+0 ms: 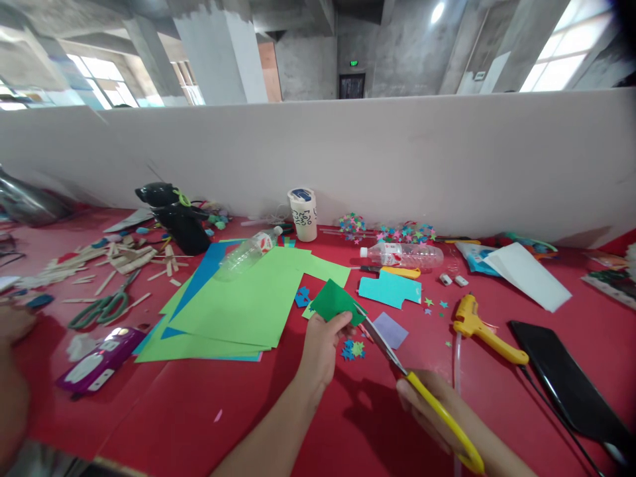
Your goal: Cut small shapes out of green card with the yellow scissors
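Observation:
My left hand [322, 348] pinches a small piece of dark green paper [332, 301] by its lower edge, above the red table [199, 414]. In my right hand [430, 401] are yellow-handled scissors [387, 348], their blades reaching up and left to the paper's right edge. How far the blades are apart is hard to see. Just below the paper lies a small pile of blue and green paper stars [353, 350]. A purple paper square [391, 330] rests under the blades, and a cut turquoise sheet [390, 289] lies behind it.
Large light green sheets [238, 305] with a plastic bottle [251, 252] lie left. A yellow glue gun [487, 329] and black phone-like slab [566, 377] are right. A paper cup [303, 215] stands behind. Green scissors [104, 308] and another person's hand [17, 322] are far left.

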{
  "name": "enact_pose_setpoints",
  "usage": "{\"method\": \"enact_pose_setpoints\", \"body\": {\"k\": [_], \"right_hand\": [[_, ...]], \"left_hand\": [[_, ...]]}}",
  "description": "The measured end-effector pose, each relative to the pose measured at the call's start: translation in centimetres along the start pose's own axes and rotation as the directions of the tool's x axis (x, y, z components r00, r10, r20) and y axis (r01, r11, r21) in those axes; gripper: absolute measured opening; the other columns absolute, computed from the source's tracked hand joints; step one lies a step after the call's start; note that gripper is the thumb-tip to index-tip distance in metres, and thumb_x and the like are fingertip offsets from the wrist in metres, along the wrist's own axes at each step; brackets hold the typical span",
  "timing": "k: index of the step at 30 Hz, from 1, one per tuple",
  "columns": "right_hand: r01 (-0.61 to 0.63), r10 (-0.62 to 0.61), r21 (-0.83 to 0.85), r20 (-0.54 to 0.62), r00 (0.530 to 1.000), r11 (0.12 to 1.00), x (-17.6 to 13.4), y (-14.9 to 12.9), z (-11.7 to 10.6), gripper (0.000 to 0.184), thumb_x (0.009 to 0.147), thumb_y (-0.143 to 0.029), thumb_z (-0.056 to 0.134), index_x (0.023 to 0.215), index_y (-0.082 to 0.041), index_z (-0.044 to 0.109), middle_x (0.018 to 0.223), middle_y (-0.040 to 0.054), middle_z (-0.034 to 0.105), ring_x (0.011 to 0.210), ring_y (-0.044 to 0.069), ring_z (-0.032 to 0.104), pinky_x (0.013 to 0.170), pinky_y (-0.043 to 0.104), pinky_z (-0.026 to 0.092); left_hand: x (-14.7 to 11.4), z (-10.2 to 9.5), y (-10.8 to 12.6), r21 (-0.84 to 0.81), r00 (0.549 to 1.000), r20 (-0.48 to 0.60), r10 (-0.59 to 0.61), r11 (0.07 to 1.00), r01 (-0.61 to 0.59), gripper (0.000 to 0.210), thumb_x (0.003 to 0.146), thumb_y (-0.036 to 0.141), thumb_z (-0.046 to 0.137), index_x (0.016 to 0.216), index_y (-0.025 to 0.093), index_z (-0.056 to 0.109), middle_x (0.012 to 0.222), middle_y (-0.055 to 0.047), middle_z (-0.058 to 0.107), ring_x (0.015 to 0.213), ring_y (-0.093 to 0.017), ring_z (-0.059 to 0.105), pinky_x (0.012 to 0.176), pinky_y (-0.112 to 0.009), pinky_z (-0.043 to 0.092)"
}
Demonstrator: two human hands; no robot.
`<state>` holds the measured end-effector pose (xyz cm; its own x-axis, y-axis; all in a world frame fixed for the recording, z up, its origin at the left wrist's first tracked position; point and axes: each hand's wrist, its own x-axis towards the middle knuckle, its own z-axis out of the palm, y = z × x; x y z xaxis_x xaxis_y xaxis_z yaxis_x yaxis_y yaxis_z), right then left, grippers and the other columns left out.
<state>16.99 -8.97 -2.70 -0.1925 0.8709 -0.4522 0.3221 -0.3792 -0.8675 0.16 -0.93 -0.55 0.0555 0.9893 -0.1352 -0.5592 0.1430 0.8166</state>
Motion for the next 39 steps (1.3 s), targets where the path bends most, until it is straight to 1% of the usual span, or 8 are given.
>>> {"method": "enact_pose_setpoints", "body": {"k": [5, 8, 10, 15, 21, 29, 32, 39], "right_hand": [[0.045, -0.045, 0.033, 0.002, 0.999, 0.998, 0.4, 0.5, 0.3, 0.049, 0.07, -0.066, 0.047, 0.056, -0.02, 0.038, 0.034, -0.0111, 0.028, 0.025, 0.003, 0.024, 0.027, 0.017, 0.014], [0.075, -0.073, 0.023, -0.054, 0.996, 0.997, 0.6, 0.7, 0.7, 0.049, 0.071, -0.067, 0.044, 0.057, -0.021, 0.035, 0.034, -0.0107, 0.029, 0.025, 0.003, 0.024, 0.029, 0.018, 0.013], [0.091, -0.09, 0.016, -0.082, 0.993, 0.996, 0.7, 0.8, 0.9, 0.048, 0.072, -0.065, 0.046, 0.057, -0.021, 0.035, 0.035, -0.0107, 0.028, 0.027, 0.004, 0.023, 0.03, 0.019, 0.013], [0.148, -0.152, -0.045, -0.115, 0.982, 0.988, 0.7, 0.8, 0.7, 0.048, 0.071, -0.062, 0.051, 0.055, -0.021, 0.032, 0.042, -0.0091, 0.027, 0.035, 0.004, 0.022, 0.034, 0.019, 0.014], [0.125, -0.132, -0.095, -0.07, 0.989, 0.988, 1.1, 1.2, 0.5, 0.046, 0.073, -0.062, 0.047, 0.057, -0.021, 0.033, 0.04, -0.0095, 0.024, 0.035, 0.005, 0.021, 0.034, 0.019, 0.014], [0.192, -0.203, -0.101, -0.115, 0.972, 0.976, 0.7, 0.4, 0.5, 0.048, 0.07, -0.062, 0.051, 0.054, -0.02, 0.033, 0.05, -0.0074, 0.023, 0.047, 0.007, 0.021, 0.042, 0.021, 0.017], [0.181, -0.192, -0.111, -0.096, 0.977, 0.977, 0.7, 0.4, 0.5, 0.049, 0.069, -0.063, 0.05, 0.054, -0.02, 0.032, 0.051, -0.0075, 0.021, 0.047, 0.007, 0.019, 0.043, 0.021, 0.016], [0.088, -0.091, -0.09, -0.033, 0.995, 0.992, 0.7, 0.6, 0.0, 0.047, 0.071, -0.063, 0.05, 0.057, -0.02, 0.035, 0.044, -0.0088, 0.026, 0.038, 0.006, 0.024, 0.035, 0.019, 0.015]], "left_hand": [[0.0, 0.1, 0.2, -0.001, 0.997, 0.05, -0.066, 0.998, 0.067, 0.014, 0.064, 0.022, 0.066, 0.072, 0.013, 0.058, 0.063, 0.0, 0.061, 0.052, -0.011, 0.054, 0.052, -0.024, 0.044], [-0.1, 0.3, 0.0, 0.02, 0.982, 0.102, -0.157, 0.988, 0.156, 0.015, 0.066, 0.024, 0.065, 0.069, 0.012, 0.056, 0.06, -0.001, 0.06, 0.051, -0.01, 0.055, 0.053, -0.023, 0.044], [-0.1, 0.3, -0.2, 0.008, 0.977, 0.091, -0.192, 0.981, 0.192, 0.016, 0.064, 0.022, 0.067, 0.069, 0.013, 0.055, 0.059, 0.0, 0.059, 0.051, -0.009, 0.055, 0.053, -0.021, 0.043], [0.1, 0.1, 0.0, -0.099, 0.979, 0.049, -0.195, 0.975, 0.199, 0.021, 0.06, 0.019, 0.069, 0.071, 0.015, 0.051, 0.059, 0.003, 0.058, 0.054, -0.01, 0.058, 0.056, -0.022, 0.045], [0.1, 0.1, 0.6, -0.014, 0.982, 0.128, -0.136, 0.99, 0.139, 0.02, 0.068, 0.025, 0.062, 0.077, 0.018, 0.046, 0.06, 0.002, 0.061, 0.051, -0.011, 0.058, 0.05, -0.022, 0.043], [0.1, 0.2, 0.2, -0.104, 0.969, 0.085, -0.231, 0.965, 0.239, 0.024, 0.061, 0.02, 0.068, 0.073, 0.016, 0.048, 0.058, 0.003, 0.058, 0.048, -0.005, 0.053, 0.049, -0.015, 0.041], [0.2, 0.1, 0.3, -0.082, 0.981, 0.055, -0.185, 0.978, 0.19, 0.023, 0.061, 0.019, 0.067, 0.072, 0.016, 0.048, 0.057, 0.004, 0.057, 0.049, -0.007, 0.055, 0.05, -0.017, 0.043], [0.2, 0.1, 0.9, 0.154, 0.996, 0.074, -0.041, 0.988, 0.029, 0.021, 0.065, 0.024, 0.062, 0.075, 0.017, 0.045, 0.057, 0.004, 0.055, 0.043, -0.013, 0.057, 0.045, -0.025, 0.044]]}}
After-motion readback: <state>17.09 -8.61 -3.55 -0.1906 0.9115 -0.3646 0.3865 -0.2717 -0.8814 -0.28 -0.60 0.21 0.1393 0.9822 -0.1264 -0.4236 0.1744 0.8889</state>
